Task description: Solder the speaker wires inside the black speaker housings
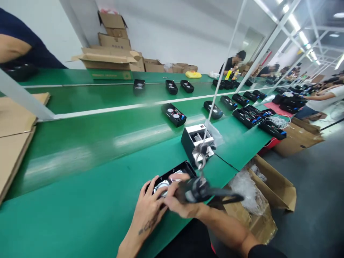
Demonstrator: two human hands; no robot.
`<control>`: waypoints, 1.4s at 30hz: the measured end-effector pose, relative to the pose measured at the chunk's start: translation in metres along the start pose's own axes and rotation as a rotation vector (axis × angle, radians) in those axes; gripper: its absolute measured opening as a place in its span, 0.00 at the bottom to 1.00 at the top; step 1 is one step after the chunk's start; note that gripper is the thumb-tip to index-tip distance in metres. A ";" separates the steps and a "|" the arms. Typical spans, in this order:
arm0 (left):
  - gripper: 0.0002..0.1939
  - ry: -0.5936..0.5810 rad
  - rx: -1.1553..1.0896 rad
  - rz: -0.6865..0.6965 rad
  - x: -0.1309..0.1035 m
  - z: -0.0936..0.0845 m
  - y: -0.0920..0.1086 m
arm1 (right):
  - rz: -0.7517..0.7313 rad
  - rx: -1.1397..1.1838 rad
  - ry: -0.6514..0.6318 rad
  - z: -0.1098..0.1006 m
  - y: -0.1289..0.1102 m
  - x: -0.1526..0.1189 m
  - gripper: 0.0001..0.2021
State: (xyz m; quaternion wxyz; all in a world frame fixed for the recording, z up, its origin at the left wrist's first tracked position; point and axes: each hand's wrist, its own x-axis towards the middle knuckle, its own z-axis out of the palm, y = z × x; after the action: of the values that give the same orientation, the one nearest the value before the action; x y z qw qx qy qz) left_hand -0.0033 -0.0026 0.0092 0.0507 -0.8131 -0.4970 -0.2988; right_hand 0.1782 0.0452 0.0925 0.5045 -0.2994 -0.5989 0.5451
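Note:
Just in front of me on the green bench (80, 215) lies a black open housing (185, 167) with round silver speakers (162, 187) inside. My left hand (150, 206) rests on its left end, fingers spread over the rim and the nearer speaker. Above the right part of the housing, my right hand (178, 199) is closed around a dark electric screwdriver (192, 190), blurred by motion and hung from a metal hook and cord. The screwdriver's tip is hidden by my hands.
Beyond the housing stands a black and white machine (197, 141). More black housings (174, 114) lie on the belt. Cardboard boxes (110, 62) stand at the back, open cartons (276, 182) at the right below the bench. Other people (233, 62) work further along.

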 end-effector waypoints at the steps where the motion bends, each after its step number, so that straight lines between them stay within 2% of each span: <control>1: 0.07 -0.009 -0.002 0.006 -0.004 -0.004 -0.002 | -0.080 0.039 0.071 -0.015 -0.007 0.009 0.21; 2: 0.06 -0.009 -0.002 0.007 -0.009 -0.007 -0.004 | -0.168 0.092 0.168 -0.033 -0.015 0.020 0.20; 3: 0.07 -0.004 0.000 0.002 -0.015 -0.011 -0.006 | -0.243 0.120 0.323 -0.053 -0.022 0.032 0.19; 4: 0.08 0.005 0.007 -0.006 -0.021 -0.015 -0.008 | -0.286 0.091 0.448 -0.073 -0.027 0.046 0.19; 6: 0.10 0.019 0.039 -0.017 -0.030 -0.021 -0.010 | -0.340 -0.039 0.613 -0.111 -0.030 0.072 0.21; 8: 0.09 0.003 0.094 0.009 -0.033 -0.025 -0.011 | -0.339 -0.160 0.674 -0.136 -0.024 0.092 0.22; 11: 0.07 -0.033 0.175 0.077 -0.024 -0.028 -0.005 | -0.301 -0.253 0.651 -0.150 -0.009 0.105 0.21; 15: 0.09 -0.049 0.182 0.053 0.000 -0.025 0.016 | -0.229 -0.290 0.549 -0.146 -0.004 0.098 0.20; 20: 0.08 -0.067 0.174 -0.049 0.015 -0.017 0.037 | -0.016 -0.128 0.275 -0.132 -0.009 0.059 0.20; 22: 0.08 -0.079 0.196 -0.077 0.017 -0.015 0.040 | -0.009 -0.003 0.200 -0.121 -0.012 0.042 0.20; 24: 0.07 -0.083 0.210 -0.092 0.019 -0.013 0.042 | -0.065 0.135 0.150 -0.106 -0.016 0.031 0.21; 29: 0.07 -0.054 0.160 -0.094 0.021 -0.014 0.044 | -0.198 0.338 0.115 -0.067 -0.020 0.025 0.21; 33: 0.10 -0.052 0.166 -0.079 0.020 -0.015 0.044 | -0.231 0.388 0.046 -0.043 -0.008 0.026 0.17; 36: 0.10 -0.072 0.174 -0.070 0.018 -0.015 0.043 | -0.210 0.396 0.011 -0.034 0.002 0.025 0.17; 42: 0.10 -0.063 0.184 -0.072 0.018 -0.014 0.043 | -0.198 0.350 0.009 -0.028 0.010 0.024 0.16</control>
State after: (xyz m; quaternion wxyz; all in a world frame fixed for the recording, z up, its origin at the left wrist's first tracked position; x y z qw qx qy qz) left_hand 0.0321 -0.0155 0.0392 0.0988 -0.7957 -0.5524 -0.2280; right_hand 0.1951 0.0789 0.0863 0.6027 -0.1495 -0.5193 0.5872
